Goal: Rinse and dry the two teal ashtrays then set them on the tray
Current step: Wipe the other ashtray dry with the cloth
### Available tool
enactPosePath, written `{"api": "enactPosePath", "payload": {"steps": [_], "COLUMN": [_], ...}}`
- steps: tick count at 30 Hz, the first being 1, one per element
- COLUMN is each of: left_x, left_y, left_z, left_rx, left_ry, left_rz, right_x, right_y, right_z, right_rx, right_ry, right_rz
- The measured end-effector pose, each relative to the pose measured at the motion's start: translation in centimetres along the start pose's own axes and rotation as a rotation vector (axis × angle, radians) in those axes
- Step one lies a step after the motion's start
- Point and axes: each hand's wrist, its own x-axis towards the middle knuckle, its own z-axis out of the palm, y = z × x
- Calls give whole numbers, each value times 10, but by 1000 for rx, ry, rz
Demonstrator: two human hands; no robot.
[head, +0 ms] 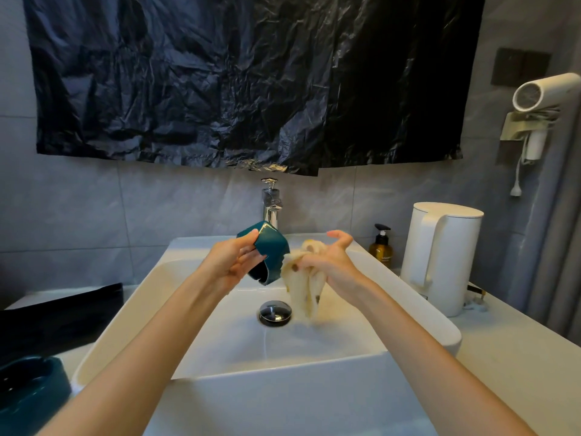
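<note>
My left hand point(234, 262): grip clamped on teal ashtray point(270, 247), tilted, above sink point(220, 309), 12 o'clock. My right hand point(330, 258): grip bunched round yellow cloth point(303, 287), touching it. Second teal ashtray point(28, 391) on desk point(503, 357), 8 o'clock.

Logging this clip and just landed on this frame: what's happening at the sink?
A person seems to be drying a teal ashtray over the white sink. The left hand holds it tilted; the right hand grips a cream cloth beside it. The second teal ashtray sits at lower left, near the black tray.
</note>
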Motion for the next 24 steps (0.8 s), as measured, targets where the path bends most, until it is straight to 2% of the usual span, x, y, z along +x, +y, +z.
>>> {"api": "enactPosePath", "payload": {"steps": [3,8,11,15,19,21,24], "left_x": [3,13,16,19,20,19,19], "left_y": [-5,-9,-11,-15,-21,-24,-21], "left_z": [1,8,11,8,7,9,9], "left_rx": [26,-61,-102,-164,-49,-11,-126], "left_ry": [-10,-18,-1,17,-18,-32,-16], "left_rz": [-14,-5,-1,-22,-21,-16,-46], "right_x": [-1,1,3,-1,-1,1,2], "right_y": [1,17,22,22,13,16,24], "right_z": [10,13,12,20,24,25,20], "right_rx": [-47,-470,-557,-573,-506,-562,-663], "right_ry": [7,213,250,202,193,171,54], "right_rz": [-100,-594,-762,-851,-822,-845,-793]}}
